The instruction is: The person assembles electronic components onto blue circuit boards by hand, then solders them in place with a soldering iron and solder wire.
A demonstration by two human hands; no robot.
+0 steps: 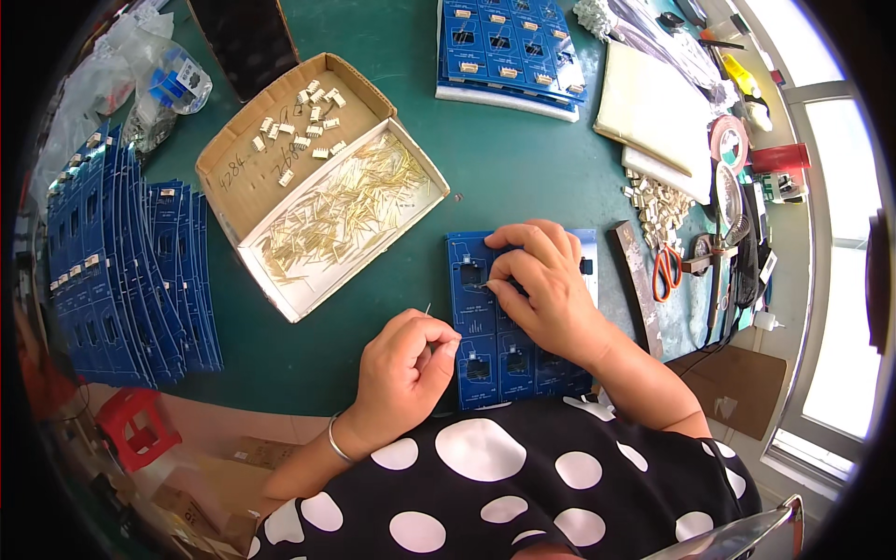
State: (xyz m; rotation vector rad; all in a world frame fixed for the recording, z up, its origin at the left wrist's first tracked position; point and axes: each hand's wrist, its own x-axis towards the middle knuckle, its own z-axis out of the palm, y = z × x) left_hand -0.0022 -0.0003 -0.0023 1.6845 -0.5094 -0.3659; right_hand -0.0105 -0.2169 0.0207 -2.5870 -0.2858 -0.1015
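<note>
A blue circuit board panel (478, 338) lies on the green table in front of me, partly covered by my right hand. My right hand (551, 294) rests over it, thumb and index finger pinched near a square cutout; what sits between those tips is too small to make out. Just left of the board, my left hand (406, 366) is closed, with a thin metal pin (427, 308) sticking up from its fingers. Beyond that hand is an open cardboard box (224, 182). Its white tray holds a heap of gold pins (345, 210); small white connectors (303, 142) lie in the brown part.
Blue boards (103, 252) stand in rows at left, and more are stacked (504, 47) at the back. On the right are a metal bar (637, 285), orange-handled scissors (666, 273), loose connectors (658, 210) and foam sheets (653, 107). A red stool (140, 429) stands below the table.
</note>
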